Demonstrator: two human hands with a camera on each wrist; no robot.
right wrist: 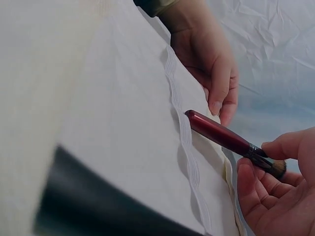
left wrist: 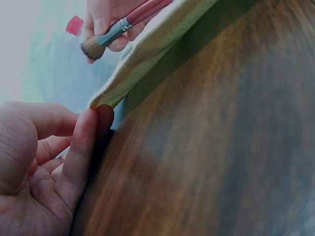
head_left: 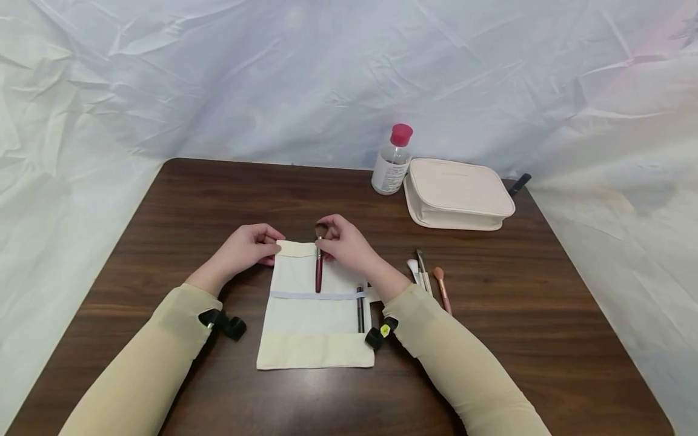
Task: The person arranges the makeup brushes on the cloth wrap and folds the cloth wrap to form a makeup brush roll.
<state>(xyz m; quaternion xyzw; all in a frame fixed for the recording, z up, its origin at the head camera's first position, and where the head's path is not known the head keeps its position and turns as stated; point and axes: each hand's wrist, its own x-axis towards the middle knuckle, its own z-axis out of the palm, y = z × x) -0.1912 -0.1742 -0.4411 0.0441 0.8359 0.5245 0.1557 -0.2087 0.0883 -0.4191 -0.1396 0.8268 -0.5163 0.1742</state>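
Observation:
A cream fabric brush roll (head_left: 305, 318) lies unfolded on the dark wooden table, a white elastic band (head_left: 305, 296) running across its middle. My left hand (head_left: 246, 248) pinches its far left corner between thumb and fingers. Over the far part of the roll, my right hand (head_left: 349, 247) holds a makeup brush (right wrist: 221, 132) by its metal collar. The bristles point away from me, and the dark red handle ends close to the band. A slim black-handled tool (head_left: 360, 315) sits under the elastic near the right edge, its lower end hidden in the near pocket.
To the right lie pale-handled brushes (head_left: 422, 275) and a copper-coloured brush (head_left: 443, 290), partly hidden by my right arm. At the back stand a red-capped bottle (head_left: 391, 168) and a cream zip case (head_left: 460, 191), a black stick (head_left: 519, 184) beside it. White sheeting hangs behind the table.

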